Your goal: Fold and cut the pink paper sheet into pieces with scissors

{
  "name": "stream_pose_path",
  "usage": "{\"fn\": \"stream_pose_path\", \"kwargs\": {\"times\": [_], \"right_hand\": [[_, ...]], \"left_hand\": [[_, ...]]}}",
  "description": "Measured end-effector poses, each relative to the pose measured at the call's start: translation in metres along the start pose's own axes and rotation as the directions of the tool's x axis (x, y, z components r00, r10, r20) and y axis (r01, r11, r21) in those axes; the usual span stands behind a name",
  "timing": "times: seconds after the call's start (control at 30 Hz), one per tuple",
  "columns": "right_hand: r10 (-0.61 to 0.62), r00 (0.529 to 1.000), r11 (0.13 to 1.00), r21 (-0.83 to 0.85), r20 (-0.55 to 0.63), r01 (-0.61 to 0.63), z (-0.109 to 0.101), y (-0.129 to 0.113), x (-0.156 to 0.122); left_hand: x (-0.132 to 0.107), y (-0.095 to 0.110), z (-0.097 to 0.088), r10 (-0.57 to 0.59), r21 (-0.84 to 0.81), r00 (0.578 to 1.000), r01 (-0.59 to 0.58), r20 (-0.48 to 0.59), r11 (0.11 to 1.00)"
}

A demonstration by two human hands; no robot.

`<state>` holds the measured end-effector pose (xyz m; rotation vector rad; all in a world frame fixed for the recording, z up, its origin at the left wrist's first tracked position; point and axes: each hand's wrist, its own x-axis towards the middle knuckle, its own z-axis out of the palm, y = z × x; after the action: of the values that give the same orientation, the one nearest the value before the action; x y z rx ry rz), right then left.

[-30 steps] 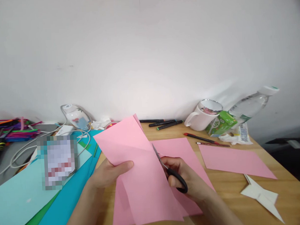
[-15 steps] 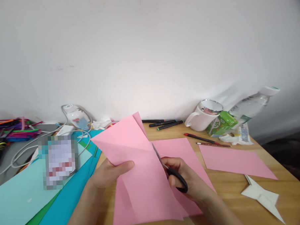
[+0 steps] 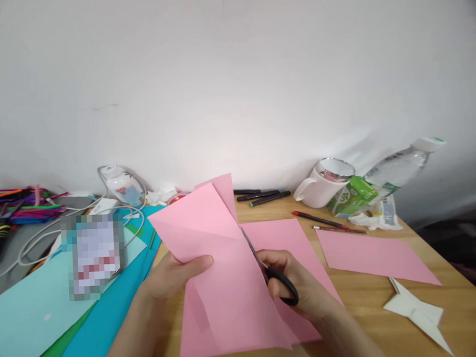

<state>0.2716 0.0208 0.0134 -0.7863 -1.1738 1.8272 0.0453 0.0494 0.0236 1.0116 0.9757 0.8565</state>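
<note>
My left hand [image 3: 181,275] pinches a pink sheet of paper [image 3: 225,247] near its left edge, thumb on top. In my right hand [image 3: 287,281] is a pair of black-handled scissors [image 3: 282,283], with fingers in the loops. The scissor blades lie along a slit at the sheet's right side, around its upper part. Behind the cut a second pink flap [image 3: 225,192] stands up. More pink paper [image 3: 300,260] lies on the table under my hands; the held sheet covers part of it.
To the right lie a pink strip [image 3: 375,256], a folded white paper star [image 3: 417,310] and pens [image 3: 321,220]. A white mug [image 3: 321,188], green carton [image 3: 353,194] and plastic bottle [image 3: 403,166] stand behind. On the left are blue sheets [image 3: 105,316] and a blurred phone [image 3: 95,258].
The pink flap behind the cut has swung right and shows wider at the top. The held sheet's upper left corner has shifted slightly right. Both hands are nearly still.
</note>
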Motion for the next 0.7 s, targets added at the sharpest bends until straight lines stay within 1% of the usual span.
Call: {"fn": "stream_pose_path", "kwargs": {"times": [0.1, 0.23, 0.37, 0.53, 0.7], "right_hand": [[0.015, 1.000, 1.000, 0.009, 0.000, -0.015, 0.0009, -0.0014, -0.0002], [0.002, 1.000, 1.000, 0.005, 0.014, -0.003, -0.0005, 0.0004, -0.0015], [0.002, 1.000, 1.000, -0.007, 0.030, -0.002, -0.0026, 0.0036, -0.0024], [0.000, 1.000, 1.000, -0.014, 0.027, 0.000, -0.0018, 0.0023, -0.0014], [0.021, 1.000, 0.999, -0.025, 0.019, -0.020, 0.0000, 0.0002, -0.0019]], "left_hand": [[0.0006, -0.0002, -0.0008, 0.004, 0.002, 1.000, -0.004, -0.002, 1.000], [0.0002, 0.0006, 0.0000, 0.013, 0.007, 1.000, -0.013, -0.011, 1.000], [-0.0013, 0.0020, 0.0030, 0.015, -0.024, 1.000, -0.015, -0.013, 1.000], [-0.0003, 0.0032, 0.0032, 0.008, -0.024, 1.000, -0.008, 0.008, 1.000], [-0.0001, 0.0034, 0.0013, 0.008, -0.019, 1.000, -0.008, 0.007, 1.000]]}}
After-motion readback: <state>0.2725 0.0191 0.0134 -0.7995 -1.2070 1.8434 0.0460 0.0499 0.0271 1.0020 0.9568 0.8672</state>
